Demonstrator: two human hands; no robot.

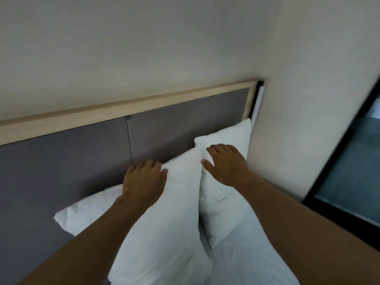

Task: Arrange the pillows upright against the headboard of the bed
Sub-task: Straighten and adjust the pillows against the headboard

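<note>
Far left: the headboard, grey padded panels under a pale wood top rail, runs across the view and tilts up toward the right, backed by a plain cream wall.

Left of centre: the left pillow, white, stands on edge and leans back against the grey panels. One corner juts out low on the left, another rises to a peak at the upper right. The left hand rests on the pillow's top edge, palm down, fingers curled over the far side between pillow and headboard, thumb lying on the front face. It reads as a loose grip on that edge rather than a tight clamp.

Centre: the 2 pillows touch along a vertical seam, the left one overlapping the front of the right one.

Right of centre: the right pillow, also white, stands upright in the corner, against the headboard and close to the side wall. The right hand lies flat on its front face, fingers spread and extended, pressing rather than gripping anything.

Lower right: white bedding lies below the pillows.

Far right: a dark-framed window.
</note>
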